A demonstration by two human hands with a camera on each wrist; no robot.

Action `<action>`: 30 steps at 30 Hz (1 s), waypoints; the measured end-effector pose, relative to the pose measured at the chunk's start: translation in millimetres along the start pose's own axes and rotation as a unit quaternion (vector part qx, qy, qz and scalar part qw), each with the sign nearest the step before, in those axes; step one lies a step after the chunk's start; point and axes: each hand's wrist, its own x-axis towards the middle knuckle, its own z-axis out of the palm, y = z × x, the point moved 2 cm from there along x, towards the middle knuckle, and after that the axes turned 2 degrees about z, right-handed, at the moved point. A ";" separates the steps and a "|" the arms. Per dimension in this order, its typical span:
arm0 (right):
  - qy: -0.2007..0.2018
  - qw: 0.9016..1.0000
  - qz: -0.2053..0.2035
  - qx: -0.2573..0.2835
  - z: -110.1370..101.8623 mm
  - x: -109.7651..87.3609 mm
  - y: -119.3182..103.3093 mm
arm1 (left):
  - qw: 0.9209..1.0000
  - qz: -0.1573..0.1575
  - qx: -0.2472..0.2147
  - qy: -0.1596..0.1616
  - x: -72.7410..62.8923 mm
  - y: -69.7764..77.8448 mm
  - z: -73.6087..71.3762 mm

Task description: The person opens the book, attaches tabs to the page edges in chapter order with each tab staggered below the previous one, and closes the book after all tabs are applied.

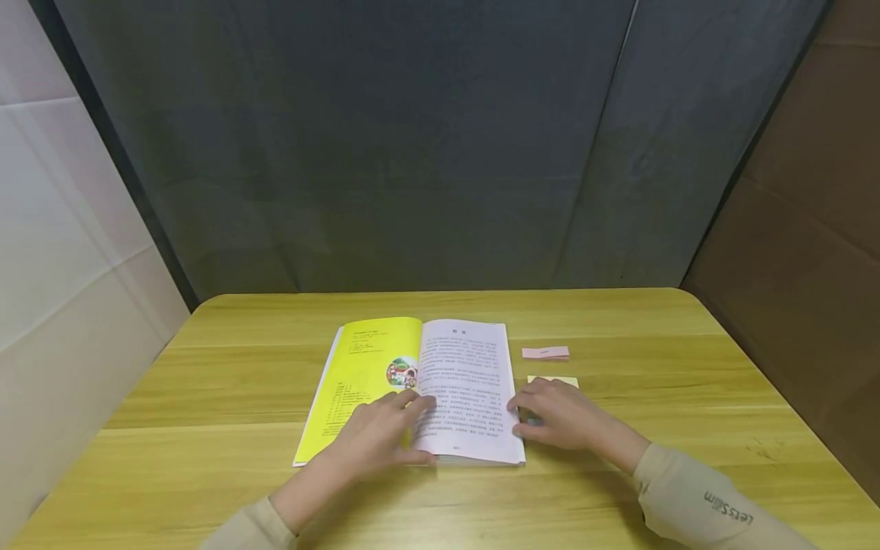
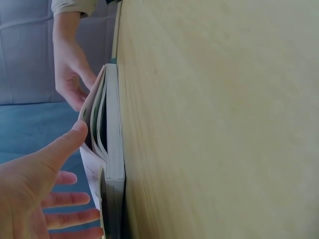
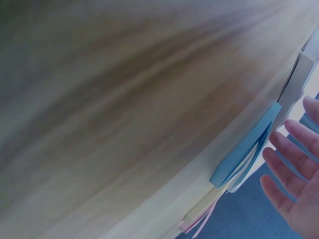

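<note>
An open book (image 1: pixel 467 374) lies on the table, with a yellow left page (image 1: pixel 360 344) and a white printed right page. My left hand (image 1: pixel 374 435) is over the lower middle of the book, near the fold. In the left wrist view its thumb touches the page and its fingers (image 2: pixel 70 199) are spread. My right hand (image 1: pixel 560 412) is at the right edge of the white page, its fingers (image 3: pixel 294 154) extended and apart in the right wrist view. Beneath that hand sits a blue sticky-note pad (image 3: pixel 246 149), mostly hidden from the head view.
Beyond my right hand lie a pale yellow sticky-note pad (image 1: pixel 567 380) and, farther back, a pink one (image 1: pixel 545 353). The wooden table (image 1: pixel 241 367) ends at a dark cloth backdrop (image 1: pixel 412 153). A white panel stands left and a brown one right.
</note>
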 end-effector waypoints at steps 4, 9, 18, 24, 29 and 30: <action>0.001 1.000 -0.003 0.000 -0.1 -0.3 -0.3 | 1.000 -0.003 -0.005 0.001 -1.7 -1.7 -0.8; 0.002 1.000 -0.002 -0.002 -0.2 -0.9 -0.1 | 1.000 -0.003 -0.004 0.007 -4.7 -3.3 -2.9; -0.002 1.000 -0.002 0.000 -0.2 -1.2 0.7 | 0.998 0.030 0.018 0.051 -10.8 -4.4 -8.6; -0.003 1.000 -0.002 0.004 0.0 -1.7 1.3 | 0.995 0.051 0.027 0.084 -16.0 -4.4 -13.9; 0.000 1.000 -0.010 0.002 0.2 -2.4 1.4 | 0.993 0.048 0.021 0.103 -19.5 -5.1 -18.7; 0.001 1.000 -0.012 0.002 0.1 -2.4 1.4 | 0.993 0.048 0.020 0.110 -20.1 -5.2 -19.8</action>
